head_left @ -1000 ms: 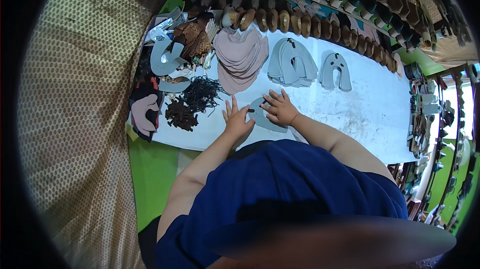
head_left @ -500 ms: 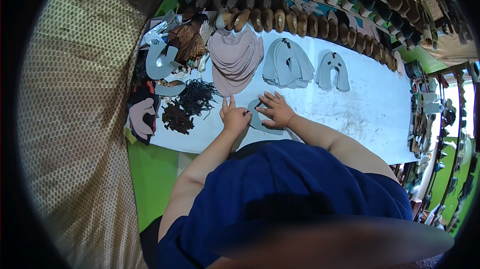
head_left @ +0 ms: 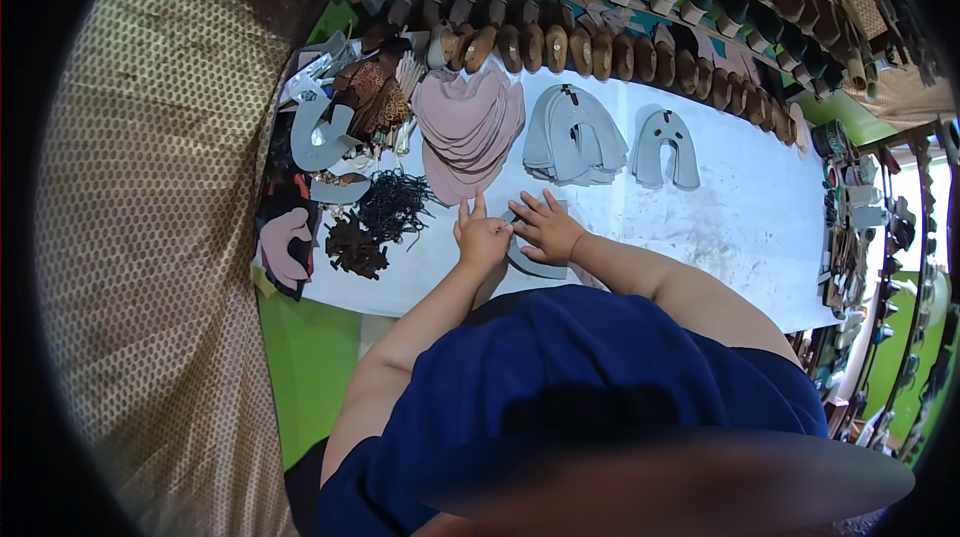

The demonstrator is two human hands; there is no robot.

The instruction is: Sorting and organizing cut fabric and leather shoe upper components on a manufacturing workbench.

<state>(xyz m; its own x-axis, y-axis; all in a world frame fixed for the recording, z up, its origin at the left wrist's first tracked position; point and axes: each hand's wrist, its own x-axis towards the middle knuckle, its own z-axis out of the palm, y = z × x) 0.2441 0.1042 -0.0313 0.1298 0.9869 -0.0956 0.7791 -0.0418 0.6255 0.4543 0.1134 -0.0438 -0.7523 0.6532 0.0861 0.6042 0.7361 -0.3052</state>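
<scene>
A curved grey shoe-upper piece (head_left: 540, 263) lies flat on the white table near me, partly hidden by my hands. My right hand (head_left: 548, 231) rests on it with the fingers spread. From the left, my left hand (head_left: 482, 239) reaches the piece's edge; its thumb and forefinger pinch together while other fingers point away from me. What sits in that pinch, if anything, is too small to make out. Beyond my hands lie a fanned stack of pink upper pieces (head_left: 470, 132), a stack of grey upper pieces (head_left: 574, 142) and a smaller grey U-shaped stack (head_left: 665, 152) with dark tabs.
Left of my hands are a tangled heap of black thin strips (head_left: 395, 205) and a pile of short dark brown strips (head_left: 355, 247). Pink cut pieces (head_left: 285, 247) lie at the table's left end. A row of brown shoe lasts (head_left: 580, 49) lines the far edge, below shelved shoes.
My left hand has shifted right, bringing its pinched fingertips up to my right hand's fingers. The dark strip seen at its fingertips earlier is no longer clearly visible. My right hand stays on the grey piece.
</scene>
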